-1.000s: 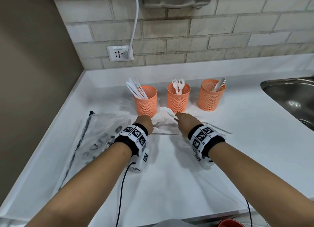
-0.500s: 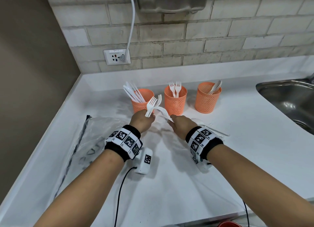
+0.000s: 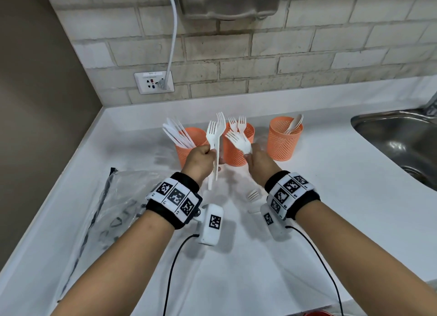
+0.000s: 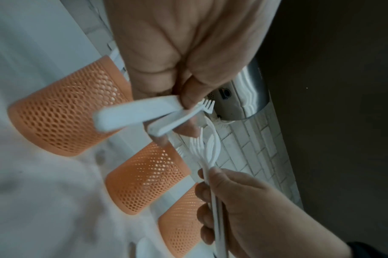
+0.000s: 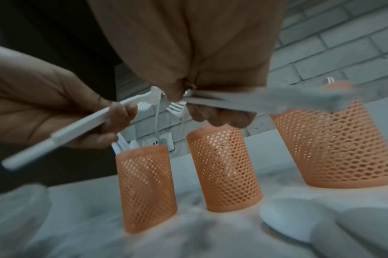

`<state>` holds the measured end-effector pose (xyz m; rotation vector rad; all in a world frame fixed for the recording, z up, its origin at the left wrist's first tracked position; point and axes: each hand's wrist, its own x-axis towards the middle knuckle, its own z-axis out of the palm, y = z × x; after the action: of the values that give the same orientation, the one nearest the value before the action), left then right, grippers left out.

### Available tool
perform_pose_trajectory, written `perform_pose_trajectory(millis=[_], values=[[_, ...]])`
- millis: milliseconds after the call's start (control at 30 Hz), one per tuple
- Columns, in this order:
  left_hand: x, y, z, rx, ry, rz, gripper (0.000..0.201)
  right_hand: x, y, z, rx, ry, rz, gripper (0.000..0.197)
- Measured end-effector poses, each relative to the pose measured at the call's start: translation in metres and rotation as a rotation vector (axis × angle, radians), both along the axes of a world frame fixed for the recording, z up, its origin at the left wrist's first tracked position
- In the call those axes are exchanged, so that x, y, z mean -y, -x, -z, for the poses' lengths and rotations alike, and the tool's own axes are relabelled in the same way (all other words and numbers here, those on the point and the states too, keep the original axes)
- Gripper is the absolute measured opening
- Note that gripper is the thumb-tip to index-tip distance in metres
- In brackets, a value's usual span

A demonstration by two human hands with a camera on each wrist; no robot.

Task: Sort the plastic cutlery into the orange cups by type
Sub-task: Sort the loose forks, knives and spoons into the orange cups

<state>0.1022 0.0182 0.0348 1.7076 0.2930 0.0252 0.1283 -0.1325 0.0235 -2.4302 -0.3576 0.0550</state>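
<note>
At the left edge of the surface point(image 3: 354, 209) lies a clear plastic bag point(image 3: 113, 202), crumpled and limp. Toward the back edge stand three orange mesh cups in a row. The left cup point(image 3: 189, 147) holds knives point(image 3: 176, 134), the middle cup point(image 3: 236, 150) holds forks, and the right cup point(image 3: 282, 140) holds spoons point(image 3: 294, 124).

The left hand point(image 3: 199, 160) has its grip pinched round the handles of two white forks point(image 3: 215, 136), tines up, just in front of the gap between the left and middle cups. The right hand point(image 3: 259, 162) pinches another pair of forks point(image 3: 237, 139) low on their necks, tines fanned toward the middle cup. One more fork point(image 3: 253, 194) lies on the surface between the wrists.

These forks look very light, thin and smooth, so a pair will likely slide or scissor apart in the fingers, as the crossed handles in the left wrist view suggest. The tines seem the frailest part. Hold is best taken mid-handle, handles squared together, so they drop handle-first into the middle cup, which is light enough to tip if knocked.
</note>
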Motion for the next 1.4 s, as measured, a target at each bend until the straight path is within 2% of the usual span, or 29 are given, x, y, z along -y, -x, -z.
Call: perform_pose_trajectory(millis=[100,167,433,567,733,867,1000,1100,1267,1400], values=[[0.002,-0.009,-0.004,0.017,-0.012,-0.062,0.014,0.005,-0.013,-0.011,0.020,-0.131,0.018,0.033],[0.004,-0.016,-0.007,0.051,0.005,-0.108,0.016,0.007,-0.021,-0.018,0.036,-0.216,0.024,0.032],[0.013,-0.049,-0.034,0.148,0.038,-0.208,0.013,0.004,-0.057,-0.047,0.145,-0.687,0.016,0.015],[0.016,-0.067,-0.040,0.179,-0.008,-0.292,0.012,-0.004,-0.072,-0.059,0.153,-0.801,0.046,0.031],[0.020,-0.080,-0.035,0.165,-0.161,-0.311,0.021,-0.012,-0.093,-0.052,0.135,-0.876,0.080,0.034],[0.022,-0.084,-0.024,0.100,-0.232,-0.254,0.024,-0.019,-0.103,-0.035,0.043,-0.857,0.104,0.030],[0.021,-0.088,-0.014,0.064,-0.257,-0.193,0.024,-0.023,-0.106,-0.023,-0.014,-0.734,0.111,0.020],[0.020,-0.090,-0.010,0.095,-0.317,-0.164,0.031,-0.024,-0.107,-0.014,-0.054,-0.594,0.119,0.031],[0.020,-0.093,-0.009,0.108,-0.292,-0.141,0.046,-0.023,-0.107,-0.013,-0.104,-0.536,0.105,0.064],[0.018,-0.090,-0.011,0.105,-0.422,-0.114,0.048,-0.019,-0.099,-0.021,-0.049,-0.426,0.088,0.071]])
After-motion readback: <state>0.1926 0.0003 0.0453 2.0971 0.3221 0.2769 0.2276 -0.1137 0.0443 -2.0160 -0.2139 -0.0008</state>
